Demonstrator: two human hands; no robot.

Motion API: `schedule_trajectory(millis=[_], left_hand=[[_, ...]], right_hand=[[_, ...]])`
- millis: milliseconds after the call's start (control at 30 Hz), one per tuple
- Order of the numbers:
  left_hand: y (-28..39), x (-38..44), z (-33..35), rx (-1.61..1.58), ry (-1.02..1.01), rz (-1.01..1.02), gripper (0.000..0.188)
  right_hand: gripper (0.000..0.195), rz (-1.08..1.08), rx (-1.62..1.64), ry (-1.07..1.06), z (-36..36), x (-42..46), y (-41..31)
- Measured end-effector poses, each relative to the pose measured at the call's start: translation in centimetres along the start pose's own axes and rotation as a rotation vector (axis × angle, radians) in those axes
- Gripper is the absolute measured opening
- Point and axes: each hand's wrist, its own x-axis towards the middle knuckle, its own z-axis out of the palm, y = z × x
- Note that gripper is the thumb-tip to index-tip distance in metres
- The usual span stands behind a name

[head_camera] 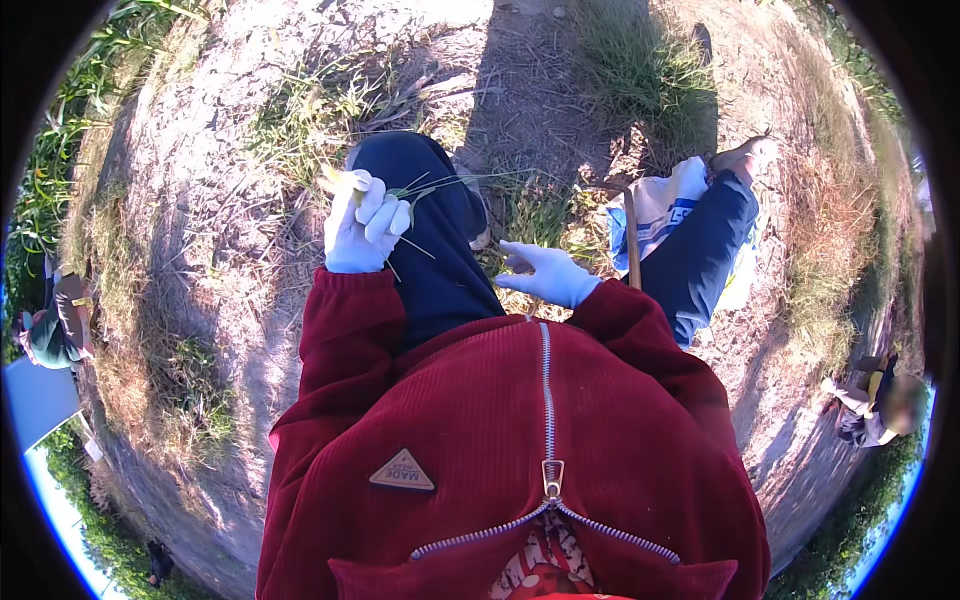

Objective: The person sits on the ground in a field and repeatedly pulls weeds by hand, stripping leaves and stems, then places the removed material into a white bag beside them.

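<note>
My left hand (pixel 365 223), in a white glove, is closed around a few thin green grass stems (pixel 439 182) above my bent knee in dark blue trousers (pixel 420 195). The stems stick out to the right of the fist and below it. My right hand (pixel 546 273), also gloved in white, hovers low between my legs with its fingers apart and nothing in it. Just right of that hand stands the wooden handle (pixel 634 244) of a tool. Its lower end is hidden by my sleeve, and its head is unclear against the ground.
A white and blue woven sack (pixel 664 193) lies partly under my outstretched leg (pixel 686 255). Grass clumps (pixel 637 71) and dry straw (pixel 427 90) cover the soil ahead. One person (pixel 56 326) is at the far left, another (pixel 870 409) at the far right.
</note>
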Motion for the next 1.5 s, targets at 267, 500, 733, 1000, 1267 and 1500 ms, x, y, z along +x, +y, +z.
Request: schedule_trajectory(millis=[267,500,733,1000,1267,1500], left_hand=[[-1.7,0.9,0.7,0.196,-0.047,-0.029,0.023],[-2.1,1.0,1.0,0.276,0.009,-0.116,0.025],[-1.9,1.1,0.9,0.204,-0.004,-0.068,0.025],[-2.1,1.0,2.1,0.363,0.059,-0.066,0.025],[-2.5,1.2,2.6,0.484,0.042,-0.139,0.034],[-2.9,1.5,2.7,0.538,0.057,-0.142,0.036]], right_hand=[[0.053,-0.05,0.503,0.06,-1.4,1.9,-9.1],[0.029,0.031,0.839,0.217,-0.3,3.7,-10.9],[0.029,0.182,-0.248,0.364,-1.8,4.8,5.7],[0.028,-0.098,-0.006,-0.08,-2.5,-3.1,-5.1],[0.029,-0.483,-0.194,0.692,-4.5,1.6,-12.5],[0.023,-0.157,0.214,0.303,-2.1,3.9,-11.5]])
